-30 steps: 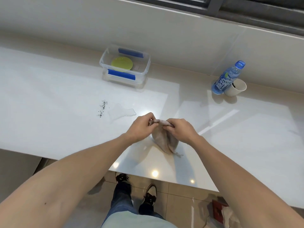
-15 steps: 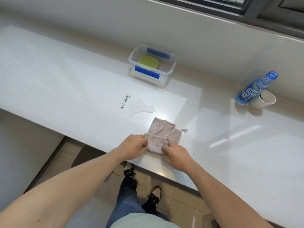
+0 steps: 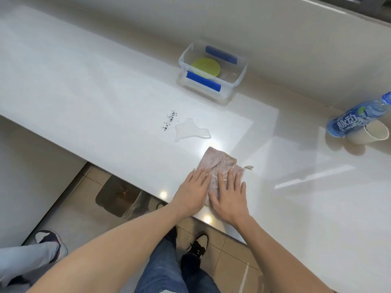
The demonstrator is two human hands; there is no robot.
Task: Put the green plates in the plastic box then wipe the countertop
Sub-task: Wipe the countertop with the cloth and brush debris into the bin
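A green plate [image 3: 206, 66] lies inside the clear plastic box [image 3: 240, 78] with blue clips at the back of the white countertop [image 3: 84, 98]. A folded pinkish-grey cloth [image 3: 219, 163] lies flat near the counter's front edge. My left hand [image 3: 193, 192] and my right hand [image 3: 229, 194] press flat on its near half, fingers spread. Just beyond the cloth sit a small water puddle [image 3: 190, 130] and a scatter of dark crumbs [image 3: 169, 120].
A blue-labelled water bottle [image 3: 357, 116] leans on a white paper cup [image 3: 369, 133] at the right. A metal bin [image 3: 118, 196] stands on the tiled floor below the counter edge. Another person's leg and shoe [image 3: 49, 243] are at the lower left.
The cloth, held bunched up between both hands, was folded and laid on the counter. Both hands now lie flat on it instead of pinching its edge.
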